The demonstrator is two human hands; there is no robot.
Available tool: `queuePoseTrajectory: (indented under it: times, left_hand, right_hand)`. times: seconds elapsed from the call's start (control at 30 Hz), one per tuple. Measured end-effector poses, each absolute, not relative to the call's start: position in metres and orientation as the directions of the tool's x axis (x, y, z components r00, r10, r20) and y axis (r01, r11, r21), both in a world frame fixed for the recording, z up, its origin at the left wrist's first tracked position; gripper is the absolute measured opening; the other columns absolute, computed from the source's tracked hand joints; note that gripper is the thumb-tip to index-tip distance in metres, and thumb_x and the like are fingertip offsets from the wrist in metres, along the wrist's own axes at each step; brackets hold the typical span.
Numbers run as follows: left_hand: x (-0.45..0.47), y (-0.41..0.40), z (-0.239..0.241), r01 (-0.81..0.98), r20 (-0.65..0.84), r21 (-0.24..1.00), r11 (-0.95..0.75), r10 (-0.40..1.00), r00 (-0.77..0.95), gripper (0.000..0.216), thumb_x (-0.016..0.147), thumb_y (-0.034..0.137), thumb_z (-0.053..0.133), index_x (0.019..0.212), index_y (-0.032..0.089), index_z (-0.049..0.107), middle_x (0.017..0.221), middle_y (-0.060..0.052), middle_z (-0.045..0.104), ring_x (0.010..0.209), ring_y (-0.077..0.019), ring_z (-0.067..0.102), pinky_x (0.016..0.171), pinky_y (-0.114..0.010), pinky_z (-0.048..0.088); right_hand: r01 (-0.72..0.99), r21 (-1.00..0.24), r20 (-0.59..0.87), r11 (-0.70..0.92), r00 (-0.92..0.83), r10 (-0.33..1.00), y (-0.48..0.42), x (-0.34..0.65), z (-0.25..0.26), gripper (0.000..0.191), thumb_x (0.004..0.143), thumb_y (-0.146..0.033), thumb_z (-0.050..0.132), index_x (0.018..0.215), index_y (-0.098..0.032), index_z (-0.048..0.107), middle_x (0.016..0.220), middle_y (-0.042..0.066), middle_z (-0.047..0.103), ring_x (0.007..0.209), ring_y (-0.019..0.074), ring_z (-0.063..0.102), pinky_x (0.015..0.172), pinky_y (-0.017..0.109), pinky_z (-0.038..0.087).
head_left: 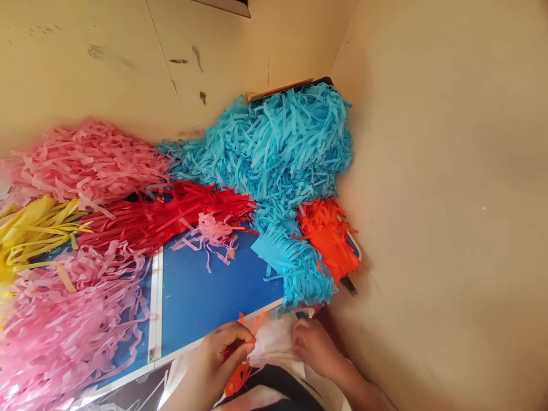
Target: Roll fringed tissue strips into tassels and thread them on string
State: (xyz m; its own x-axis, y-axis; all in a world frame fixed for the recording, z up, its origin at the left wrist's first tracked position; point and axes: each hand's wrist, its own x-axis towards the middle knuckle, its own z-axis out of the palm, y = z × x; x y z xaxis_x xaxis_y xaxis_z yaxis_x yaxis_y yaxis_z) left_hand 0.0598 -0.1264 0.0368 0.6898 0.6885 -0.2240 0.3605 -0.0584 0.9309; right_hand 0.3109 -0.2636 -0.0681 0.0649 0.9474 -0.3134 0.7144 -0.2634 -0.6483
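Note:
My left hand (pixel 226 354) is closed in a pinch on a strip of orange fringed paper (pixel 238 381). The strip's cut ends poke up above my fingers and the rest hangs below, close to my lap. My right hand (pixel 314 345) is curled a little to the right, over whitish cloth or plastic (pixel 274 342); what its fingers hold, if anything, is hidden. Just beyond it, a bundle of light blue fringed paper (pixel 306 274) lies at the table's near edge. Behind that rests a stack of orange-red fringed paper (pixel 331 242).
On the blue table (pixel 209 285) lie a big heap of light blue paper (pixel 286 142), red fringes (pixel 171 214), a small pink tuft (pixel 214 234), yellow strips (pixel 29 234) and pink piles (pixel 98 165) at the left. A beige wall (pixel 449 171) stands close on the right.

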Motion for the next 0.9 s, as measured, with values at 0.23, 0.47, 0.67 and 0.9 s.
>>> queuePoseTrajectory:
  times: [0.23,0.47,0.67,0.9]
  left_hand:
    - [0.113,-0.148,0.024,0.273,-0.341,0.937,0.219,0.396,0.852,0.031,0.090,0.049,0.054,0.083,0.020,0.062,0.093,-0.008,0.068,0.079,-0.0184,0.064,0.057,-0.022,0.048]
    - [0.118,-0.147,-0.010,0.393,-0.389,0.916,0.084,0.433,0.813,0.023,0.090,0.036,0.051,0.076,0.018,0.055,0.067,0.001,0.059,0.063,-0.0133,0.053,0.060,-0.022,0.039]
    - [0.114,-0.145,-0.025,0.451,-0.378,0.892,-0.039,0.486,0.788,0.031,0.092,0.043,0.047,0.073,0.019,0.054,0.065,0.001,0.057,0.062,-0.0144,0.050,0.060,-0.024,0.037]
    - [0.101,-0.139,-0.051,0.566,-0.386,0.801,-0.194,0.555,0.737,0.027,0.089,0.039,0.049,0.075,0.021,0.064,0.067,0.001,0.065,0.065,-0.0161,0.058,0.062,-0.023,0.039]
  right_hand:
    - [0.336,-0.894,-0.304,-0.296,0.031,0.952,-0.242,0.294,-0.016,0.007,0.082,-0.023,0.066,0.076,-0.019,0.066,0.064,-0.004,0.061,0.058,0.0106,0.051,0.054,0.020,0.033]
    - [-0.318,-0.931,-0.280,-0.179,0.308,0.909,-0.278,0.395,0.051,0.021,0.076,-0.045,0.077,0.075,-0.025,0.069,0.049,-0.004,0.054,0.039,0.0086,0.037,0.042,0.023,0.029]
    - [-0.223,-0.949,-0.021,0.221,0.747,0.665,-0.274,0.441,0.090,0.025,0.067,-0.047,0.084,0.083,-0.032,0.072,0.066,0.002,0.066,0.054,0.0168,0.056,0.049,0.031,0.043]
    - [-0.276,-0.902,0.046,0.331,0.701,0.712,-0.220,0.419,0.104,0.030,0.074,-0.047,0.080,0.067,-0.024,0.063,0.066,-0.002,0.053,0.061,0.0124,0.051,0.060,0.029,0.050]
